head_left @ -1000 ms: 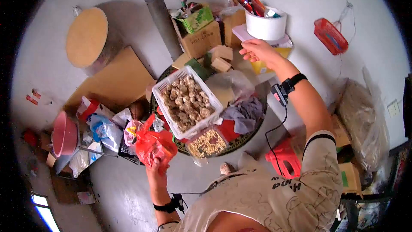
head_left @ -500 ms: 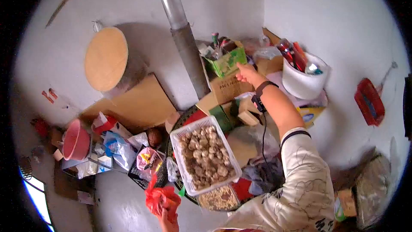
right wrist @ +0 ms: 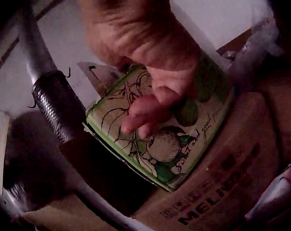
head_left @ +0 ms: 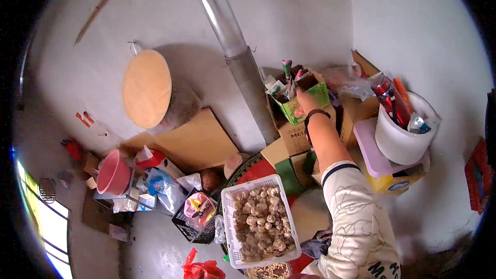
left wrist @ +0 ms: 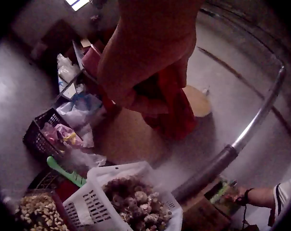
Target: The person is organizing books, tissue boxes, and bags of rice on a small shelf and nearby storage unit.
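Observation:
In the left wrist view my left hand [left wrist: 145,57] grips a red plastic bag [left wrist: 172,108]; the head view shows only the bag's top [head_left: 202,269] at the bottom edge. My right hand [head_left: 308,103] is at the front wall of a small green printed box [head_left: 292,111], thumb side at its rim. In the right wrist view its curled fingers [right wrist: 148,113] lie against the box's printed face; the thumb is hidden there. The green box holds several small items and sits on a brown cardboard carton [head_left: 297,139].
A white basket [head_left: 226,227] of garlic bulbs stands on the round table, with a tray of pale kernels [head_left: 268,271] before it. A metal pipe [head_left: 219,15] rises behind. A white bucket [head_left: 403,134] stands right; a black crate [head_left: 194,230] and pink basin [head_left: 113,173] are left.
My right hand has moved from above the table near the white bucket to the green box. The head view has tilted upward, so the left hand with the red bag has dropped low in it.

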Available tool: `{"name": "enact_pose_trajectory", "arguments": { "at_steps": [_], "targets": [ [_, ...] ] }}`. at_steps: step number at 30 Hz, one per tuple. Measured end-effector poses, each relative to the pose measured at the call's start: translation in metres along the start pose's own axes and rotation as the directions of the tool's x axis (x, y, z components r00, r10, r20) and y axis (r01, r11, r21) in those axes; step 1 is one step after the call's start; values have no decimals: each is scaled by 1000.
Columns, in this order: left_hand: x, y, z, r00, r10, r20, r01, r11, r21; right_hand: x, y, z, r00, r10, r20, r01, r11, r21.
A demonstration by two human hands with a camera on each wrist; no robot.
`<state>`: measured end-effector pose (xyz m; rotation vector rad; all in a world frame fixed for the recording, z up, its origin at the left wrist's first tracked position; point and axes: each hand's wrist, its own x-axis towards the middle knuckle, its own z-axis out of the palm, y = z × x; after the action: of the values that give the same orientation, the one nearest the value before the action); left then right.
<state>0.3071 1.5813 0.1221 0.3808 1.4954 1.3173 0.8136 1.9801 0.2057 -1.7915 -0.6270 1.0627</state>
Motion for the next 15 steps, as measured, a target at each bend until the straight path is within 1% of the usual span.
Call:
{"name": "enact_pose_trajectory", "arguments": {
  "at_steps": [1,4,5,7,10,11,12,14,15],
  "targets": [
    [-2,2,2,1000,-6,-13,6,1000,7,6,8,1,994,-113,0,113,993,33],
    [-7,2,5,1000,-4,-26,4,1000,12,27,13,4,991,-133,-21,134,990,36],
    [-9,1,5,1000,-7,-29,7,1000,8,33,15,4,991,-132,-16,132,991,35],
    [-12,1,5,999,-8,-31,9,1000,11,48,21,4,993,-109,33,100,972,211],
    [-17,-1,3,1000,-2,-31,2,1000,9,58,26,1,995,-73,64,57,972,229],
    [-19,-1,2,1000,-3,-30,3,1000,8,30,25,-9,976,-194,98,170,962,213],
    [-21,-2,0,1000,-1,-28,1,1000,5,18,18,-14,975,-198,99,174,962,211],
    [-26,-4,-3,1000,3,-22,-3,1000,-1,3,7,-18,999,-24,37,18,986,165],
    [-29,-5,-5,1000,6,-20,-6,1000,-4,9,13,-22,997,-63,49,55,986,154]
  ]
}}
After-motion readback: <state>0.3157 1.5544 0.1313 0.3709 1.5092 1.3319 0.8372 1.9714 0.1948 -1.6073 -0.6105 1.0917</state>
